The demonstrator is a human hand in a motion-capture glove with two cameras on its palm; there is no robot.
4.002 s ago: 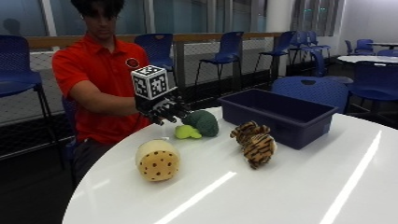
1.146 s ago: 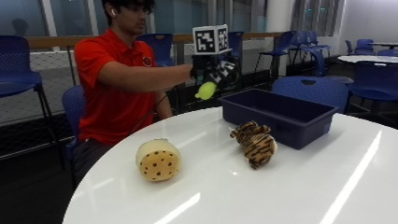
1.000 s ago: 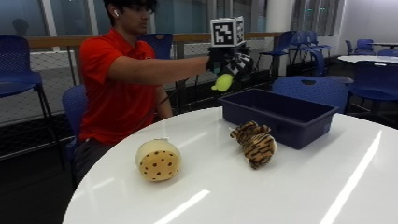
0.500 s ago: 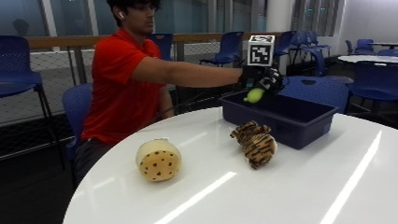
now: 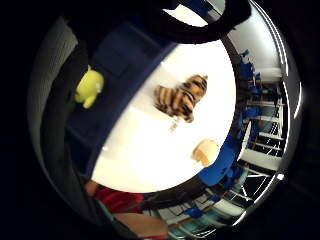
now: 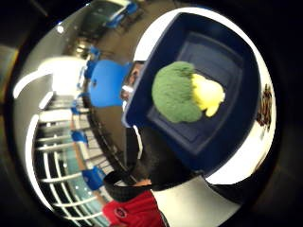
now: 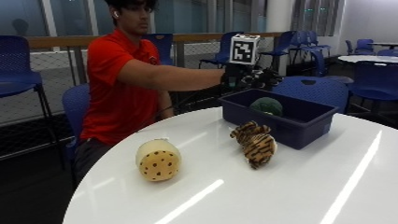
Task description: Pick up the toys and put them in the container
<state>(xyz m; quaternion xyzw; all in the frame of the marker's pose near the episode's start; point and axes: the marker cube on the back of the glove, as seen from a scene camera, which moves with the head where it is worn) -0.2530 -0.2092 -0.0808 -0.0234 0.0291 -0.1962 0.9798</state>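
A glossy white round table (image 7: 298, 186) is catching long streaks of ceiling light in a room lined with blue chairs (image 7: 18, 60), a railing and tall windows. A person in a red shirt (image 7: 118, 88) is sitting at its far edge, reaching the gloved right hand (image 7: 249, 77) out above the near end of a dark blue container (image 7: 292, 126) that is sitting on the tabletop. The fingers are spreading loosely and holding nothing. Below the hand, a green broccoli toy (image 7: 267, 106) with a yellow stalk is lying inside the container; the thumb-side palm view is showing it (image 6: 182, 92) against the bin's floor, apart from the palm. A striped tiger toy (image 7: 255, 142) is lying on the table just beside the container's front wall, and a tan, brown-spotted cookie-like plush (image 7: 159, 161) is resting farther along, well apart from both. Nothing is standing between the hand and the container's open top. The container wall is hiding the lower part of the broccoli in the outside view. The person's other hand is hidden behind the table edge, and the far chairs are too small to make out in detail.
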